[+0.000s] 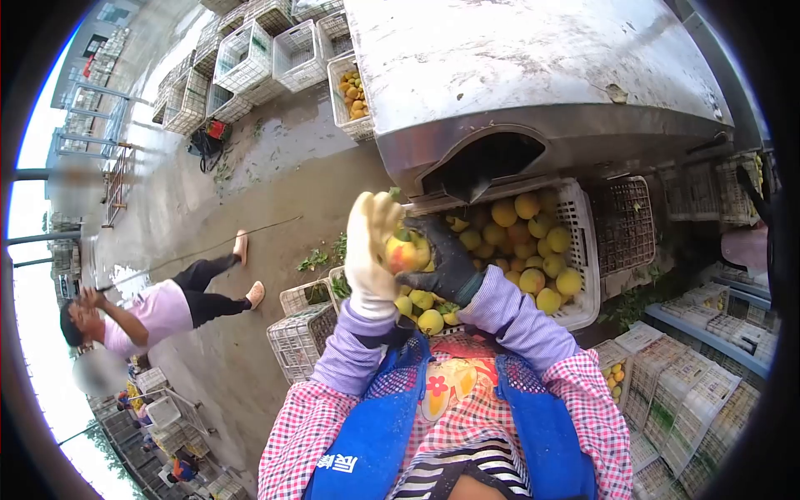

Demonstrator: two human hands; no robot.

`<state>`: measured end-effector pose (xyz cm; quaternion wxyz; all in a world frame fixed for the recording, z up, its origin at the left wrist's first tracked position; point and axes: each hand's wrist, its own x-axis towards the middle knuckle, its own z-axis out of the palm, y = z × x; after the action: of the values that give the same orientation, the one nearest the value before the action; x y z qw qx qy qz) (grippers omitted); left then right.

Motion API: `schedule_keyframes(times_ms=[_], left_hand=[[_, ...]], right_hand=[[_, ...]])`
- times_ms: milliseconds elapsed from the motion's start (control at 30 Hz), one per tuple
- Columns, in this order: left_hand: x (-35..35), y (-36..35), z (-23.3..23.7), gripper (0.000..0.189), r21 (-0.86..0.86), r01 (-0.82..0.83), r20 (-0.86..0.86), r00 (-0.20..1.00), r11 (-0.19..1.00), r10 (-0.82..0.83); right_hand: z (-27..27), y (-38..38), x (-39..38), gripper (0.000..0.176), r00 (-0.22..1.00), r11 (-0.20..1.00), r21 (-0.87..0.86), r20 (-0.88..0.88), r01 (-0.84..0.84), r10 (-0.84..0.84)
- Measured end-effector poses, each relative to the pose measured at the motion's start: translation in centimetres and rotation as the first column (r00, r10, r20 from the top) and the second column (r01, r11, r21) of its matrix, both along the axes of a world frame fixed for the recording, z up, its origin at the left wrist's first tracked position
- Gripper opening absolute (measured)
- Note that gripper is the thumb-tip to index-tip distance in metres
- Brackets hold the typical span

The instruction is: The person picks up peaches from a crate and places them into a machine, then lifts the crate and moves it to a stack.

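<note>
A red-and-yellow peach (406, 253) is held between my two hands above the crates. My left hand (370, 237), in a cream-white glove, presses against its left side with the fingers pointing up. My right hand (446, 258), in a dark glove, is curled round its right side. Yellow peaches (431, 322) lie just below my hands. To the right, a white plastic crate (588, 250) holds many more yellow peaches (533, 237), under the opening of a metal machine (542, 83).
Stacked white crates (302, 342) stand at left, with leaves (315, 260) on the wet floor. A brown crate (627, 218) sits beyond the peach crate. A person (158, 312) holding a long thin stick walks at left. More crates (683, 392) are stacked at right.
</note>
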<state>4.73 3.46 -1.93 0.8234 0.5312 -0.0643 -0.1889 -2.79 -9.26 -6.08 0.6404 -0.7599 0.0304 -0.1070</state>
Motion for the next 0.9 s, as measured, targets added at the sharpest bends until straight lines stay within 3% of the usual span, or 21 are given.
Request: schedule_keyframes(times_ms=[33, 100, 167, 233, 267, 300, 367, 400, 467, 533, 567, 600, 667, 700, 767, 833, 900], left_hand=[[1.4, 0.8, -0.9, 0.051, 0.012, -0.066, 0.106, 0.992, 0.998, 0.065], [3.7, 3.2, -2.2, 0.048, 0.128, -0.264, 0.142, 0.959, 0.956, 0.245], [5.6, 4.8, -2.0, 0.046, 0.351, -0.465, 0.051, 0.876, 0.812, 0.48], [4.0, 4.1, 0.6, 0.045, 0.328, 0.01, 0.04, 0.999, 0.945, -0.025], [2.7, 3.6, 1.8, 0.045, 0.316, 0.254, 0.035, 0.96, 0.914, -0.278], [1.4, 2.3, 2.2, 0.046, 0.387, 0.305, 0.107, 0.922, 0.87, -0.371], [-1.1, -0.8, 1.4, 0.047, 0.177, 0.37, -0.042, 0.928, 0.912, -0.369], [-1.8, -1.6, 0.2, 0.047, -0.115, 0.301, -0.278, 0.905, 0.947, -0.322], [-2.2, -2.8, -1.1, 0.048, 0.093, 0.306, 0.015, 0.951, 0.948, -0.308], [-3.1, -4.6, 1.1, 0.048, -0.183, 0.255, -0.197, 0.936, 0.949, -0.29], [-3.0, -4.2, 1.0, 0.051, 0.049, 0.276, 0.025, 0.96, 0.96, -0.278], [-2.9, -3.8, 0.9, 0.054, 0.281, 0.2, 0.237, 0.933, 0.939, -0.27], [-2.6, -2.7, -1.4, 0.056, 0.096, 0.191, -0.147, 0.973, 0.977, -0.176], [-2.4, -2.0, -3.1, 0.057, 0.053, 0.122, -0.319, 0.943, 0.991, -0.099], [-2.4, -0.6, -5.0, 0.055, 0.27, 0.073, -0.365, 0.931, 0.96, 0.031], [-2.9, 0.1, -8.2, 0.052, 0.449, -0.014, -0.164, 0.982, 0.894, 0.098], [-2.7, -0.2, -10.4, 0.05, 0.653, -0.065, -0.024, 0.994, 0.755, 0.106]], right_hand=[[0.7, -0.4, 0.1, 0.095, 1.0, 0.993, 0.116, -0.005, -0.018, 0.018], [0.2, -0.8, -0.4, 0.093, 0.998, 0.988, 0.15, 0.028, 0.045, -0.05], [0.6, -1.4, -0.8, 0.092, 0.993, 0.974, 0.211, 0.056, 0.088, -0.102], [0.5, -1.8, -0.7, 0.094, 0.987, 0.989, 0.047, 0.068, 0.14, -0.143], [0.3, -1.9, -0.9, 0.095, 0.985, 0.987, -0.034, 0.071, 0.16, -0.157], [0.6, -1.9, -1.0, 0.094, 0.985, 0.988, -0.039, 0.088, 0.152, -0.148], [1.5, -2.2, -1.2, 0.092, 0.969, 0.944, -0.239, 0.149, 0.227, -0.195], [2.4, -2.5, -1.3, 0.092, 0.959, 0.901, -0.339, 0.185, 0.269, -0.217], [4.3, -2.8, -1.5, 0.09, 0.921, 0.808, -0.442, 0.189, 0.39, -0.341], [3.9, -3.4, -1.7, 0.089, 0.887, 0.762, -0.454, 0.23, 0.463, -0.401], [3.7, -4.5, -1.0, 0.087, 0.858, 0.732, -0.451, 0.314, 0.511, -0.406], [3.1, -5.8, -0.4, 0.086, 0.847, 0.634, -0.562, 0.345, 0.531, -0.404], [0.8, -8.3, 1.3, 0.085, 0.826, 0.396, -0.734, 0.412, 0.551, -0.385], [-0.8, -9.0, 2.7, 0.082, 0.834, 0.421, -0.732, 0.381, 0.535, -0.398], [-2.5, -10.2, 5.5, 0.076, 0.874, 0.539, -0.711, 0.231, 0.451, -0.427], [-2.6, -11.2, 8.2, 0.068, 0.91, 0.701, -0.634, 0.01, 0.327, -0.415], [-2.9, -11.4, 8.5, 0.058, 0.853, 0.553, -0.679, 0.221, 0.482, -0.472]])
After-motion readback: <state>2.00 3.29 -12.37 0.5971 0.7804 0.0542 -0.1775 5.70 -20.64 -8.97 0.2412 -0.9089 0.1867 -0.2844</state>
